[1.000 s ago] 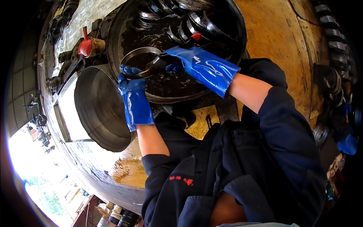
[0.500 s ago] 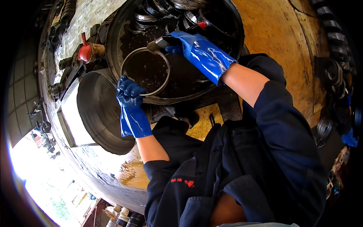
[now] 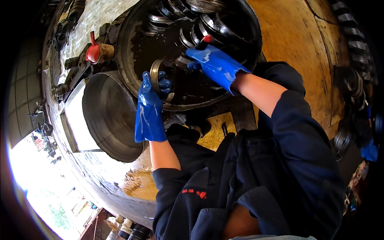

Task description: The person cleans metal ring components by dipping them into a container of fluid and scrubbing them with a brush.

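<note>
Both of my hands wear long blue rubber gloves. My left hand (image 3: 151, 90) grips a metal ring (image 3: 155, 74), now turned nearly edge-on, over the near left part of a big round dark basin (image 3: 259, 34). In my right hand (image 3: 212, 62) is a brush with a red-tipped handle (image 3: 207, 39). Its wide head (image 3: 183, 61) points toward the ring and looks slightly apart from it; its bristles are blurred. Dark, wet liquid lies in the basin. More metal rings (image 3: 228, 30) rest in a heap along its far and right side.
An empty-looking metal tub (image 3: 108, 120) leans left of the basin. Beyond it, a red scoop (image 3: 93, 53) sits at a dirty cup (image 3: 106, 53). Dark metal parts (image 3: 72, 63) lie at the far left. Stacked rings (image 3: 356, 48) stand at the right edge, past the stained yellowish floor (image 3: 292, 32).
My left hand has moved right and turned the ring from face-on to edge-on. My right hand has shifted slightly right and down with the brush, whose head has come away from the ring's top.
</note>
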A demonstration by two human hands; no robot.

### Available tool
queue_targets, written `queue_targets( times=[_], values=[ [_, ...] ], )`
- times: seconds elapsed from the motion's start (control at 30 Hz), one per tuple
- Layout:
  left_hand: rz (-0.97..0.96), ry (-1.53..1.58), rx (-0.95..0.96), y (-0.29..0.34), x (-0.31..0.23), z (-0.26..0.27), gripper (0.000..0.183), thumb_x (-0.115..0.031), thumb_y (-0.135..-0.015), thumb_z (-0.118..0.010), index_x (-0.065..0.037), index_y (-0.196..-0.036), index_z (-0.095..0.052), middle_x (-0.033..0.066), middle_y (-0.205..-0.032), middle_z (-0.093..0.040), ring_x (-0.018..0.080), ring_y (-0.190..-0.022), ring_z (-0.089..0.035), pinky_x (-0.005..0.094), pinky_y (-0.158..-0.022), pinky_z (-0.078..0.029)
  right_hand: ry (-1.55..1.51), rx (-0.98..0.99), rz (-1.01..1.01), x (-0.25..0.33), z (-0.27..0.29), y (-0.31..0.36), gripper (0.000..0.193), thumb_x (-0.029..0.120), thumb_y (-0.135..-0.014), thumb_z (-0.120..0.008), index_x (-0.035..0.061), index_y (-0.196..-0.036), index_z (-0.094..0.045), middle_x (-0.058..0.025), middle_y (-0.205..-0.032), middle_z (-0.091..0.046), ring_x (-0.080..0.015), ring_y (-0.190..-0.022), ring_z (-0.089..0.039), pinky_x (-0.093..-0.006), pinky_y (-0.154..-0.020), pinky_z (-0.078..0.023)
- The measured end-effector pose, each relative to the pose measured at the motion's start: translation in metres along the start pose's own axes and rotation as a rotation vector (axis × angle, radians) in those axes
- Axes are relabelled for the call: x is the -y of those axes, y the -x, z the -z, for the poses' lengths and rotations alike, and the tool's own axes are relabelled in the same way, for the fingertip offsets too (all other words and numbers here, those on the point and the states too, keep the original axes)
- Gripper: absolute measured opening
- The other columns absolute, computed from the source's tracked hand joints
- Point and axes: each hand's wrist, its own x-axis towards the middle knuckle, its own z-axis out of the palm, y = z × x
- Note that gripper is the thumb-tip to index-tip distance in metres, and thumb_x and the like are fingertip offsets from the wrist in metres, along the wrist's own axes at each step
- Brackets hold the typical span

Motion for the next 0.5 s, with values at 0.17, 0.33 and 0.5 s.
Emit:
queue_targets(
  times=[0.17,0.33,0.5],
  values=[
    [-0.074,-0.039,-0.100,0.004,0.000,-0.031,0.082,-0.074,-0.099,-0.039,-0.001,-0.128,-0.064,0.0111,-0.106,-0.072,0.0242,-0.092,-0.068,0.0415,-0.081,-0.057,-0.088,0.202,0.124,0.015,-0.002,-0.030,0.025,0.031,-0.099,-0.062,0.0075,-0.103,-0.071,-0.0022,-0.081,-0.070,-0.0119,-0.076,-0.066,-0.0270,-0.071,-0.054],
    [0.002,0.020,-0.085,0.001,0.001,-0.040,0.085,-0.074,-0.100,-0.034,0.000,-0.132,-0.062,0.0135,-0.115,-0.071,0.0247,-0.100,-0.068,0.0397,-0.087,-0.057,0.331,0.191,0.828,0.012,-0.037,-0.011,0.018,0.014,-0.085,-0.075,0.0135,-0.103,-0.074,-0.0057,-0.100,-0.076,-0.0196,-0.088,-0.074,-0.0328,-0.078,-0.060],
    [-0.067,-0.002,0.101,0.003,0.001,-0.020,0.086,-0.074,-0.100,-0.034,0.000,-0.132,-0.063,0.0140,-0.118,-0.071,0.0247,-0.102,-0.067,0.0389,-0.088,-0.057,0.318,0.429,0.049,0.060,-0.015,-0.022,0.028,0.035,-0.103,-0.057,0.0145,-0.110,-0.075,-0.0067,-0.091,-0.076,-0.0167,-0.085,-0.074,-0.0331,-0.077,-0.059]
  ],
)
